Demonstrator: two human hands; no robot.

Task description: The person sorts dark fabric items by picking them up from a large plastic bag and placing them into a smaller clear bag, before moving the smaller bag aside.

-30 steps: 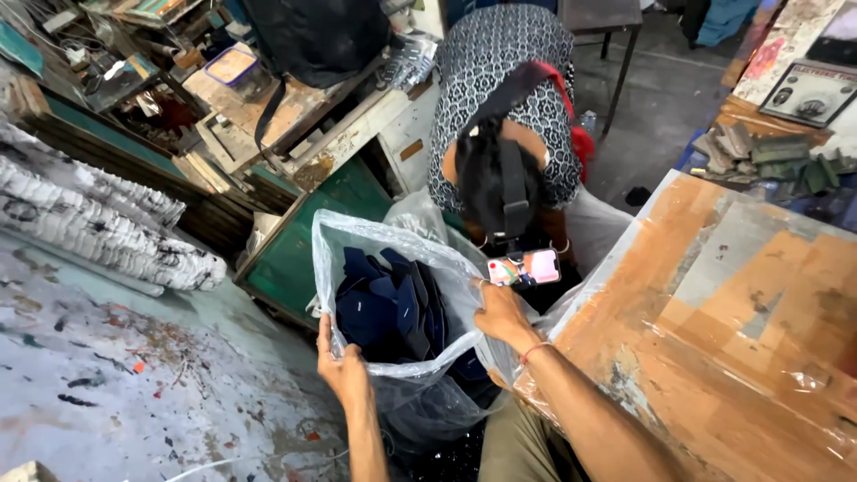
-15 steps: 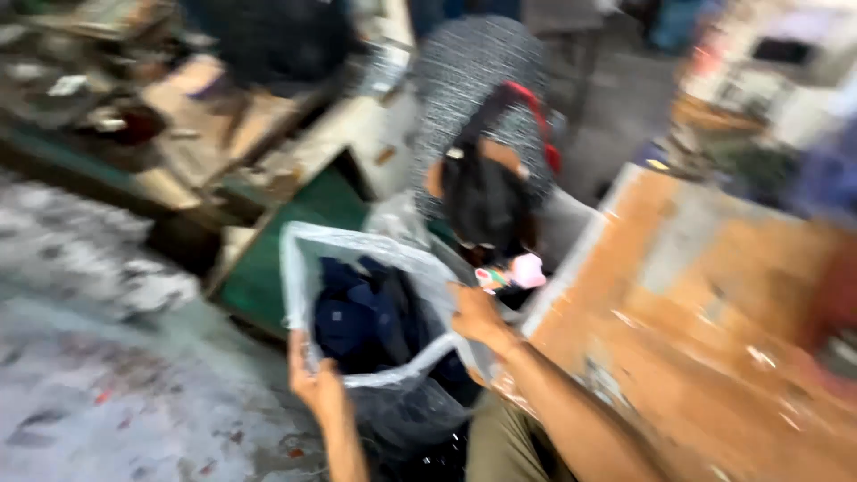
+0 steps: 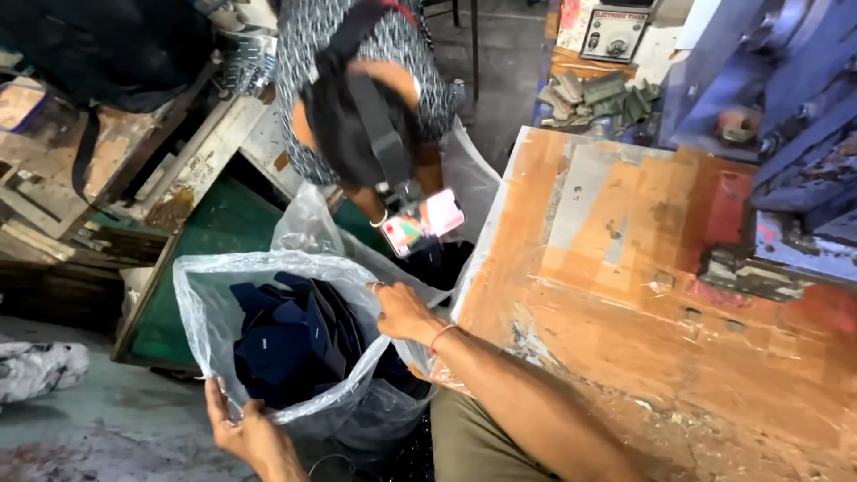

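Clear plastic bag [image 3: 214, 295], head view: held open between both hands, mouth facing up, low left of centre, standing on the floor just beside the edge of the orange-brown worktable [image 3: 643, 268]. Dark navy fabric pieces [image 3: 286, 335] piled inside, filling much of it.

Left hand [image 3: 245, 433] at the near rim, bottom of frame; fingers curled and pinching the plastic edge. Right hand [image 3: 402, 311] at the far right rim, fingers closed on a fold of the plastic, ring on one finger, red thread at the wrist. Bag mouth stretched between the two grips.

Just past the bag, another person bends low in a patterned top, holding a phone [image 3: 424, 223] with a lit screen. Green board [image 3: 214, 232] leans behind the bag; wooden clutter [image 3: 107, 178] further left
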